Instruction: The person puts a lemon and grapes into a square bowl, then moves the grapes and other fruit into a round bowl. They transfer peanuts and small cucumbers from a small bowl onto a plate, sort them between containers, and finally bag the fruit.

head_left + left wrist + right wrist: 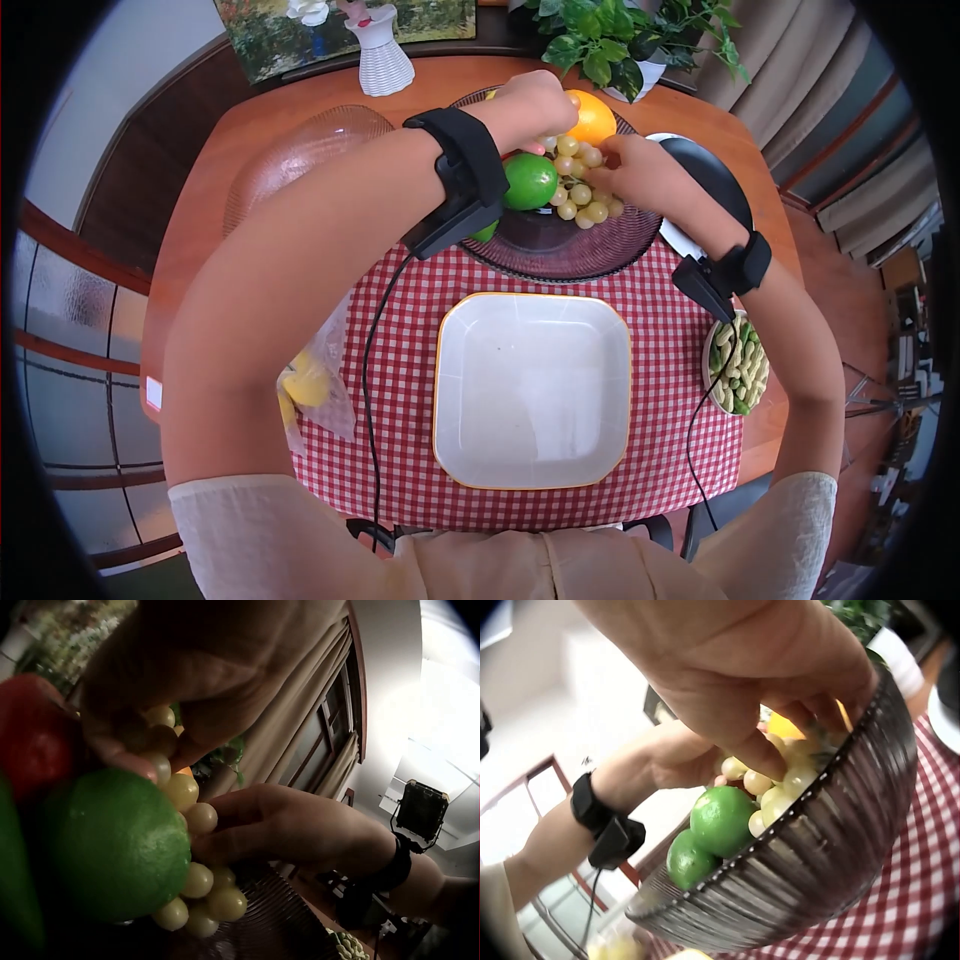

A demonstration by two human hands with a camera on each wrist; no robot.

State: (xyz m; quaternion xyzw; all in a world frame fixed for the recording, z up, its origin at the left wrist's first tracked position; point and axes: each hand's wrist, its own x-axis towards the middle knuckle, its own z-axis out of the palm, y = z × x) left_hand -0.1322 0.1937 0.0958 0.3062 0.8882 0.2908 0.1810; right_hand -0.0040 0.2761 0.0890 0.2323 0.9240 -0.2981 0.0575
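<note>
A bunch of pale green grapes (582, 197) lies among fruit in a dark ribbed glass bowl (560, 255) at the back of the table. My left hand (532, 108) reaches over the bowl, fingers curled round the grapes at the bunch's upper end. From the other side my right hand (648, 180) grips the bunch lower down between thumb and fingers. Beside the grapes sit an orange (594, 118), a green lime-like fruit (530, 181) and, in the left wrist view, a red fruit (34, 735). A second green fruit (690, 860) shows in the right wrist view.
A white square tray (450, 400) sits in front on the checked cloth. Right of it stands a bowl of peanut-like pieces (740, 365); a plastic bag with yellow fruit (308, 382) lies left. A pink glass bowl (300, 150), a dark plate (715, 180), a vase (385, 65) and a plant (600, 45) stand farther back.
</note>
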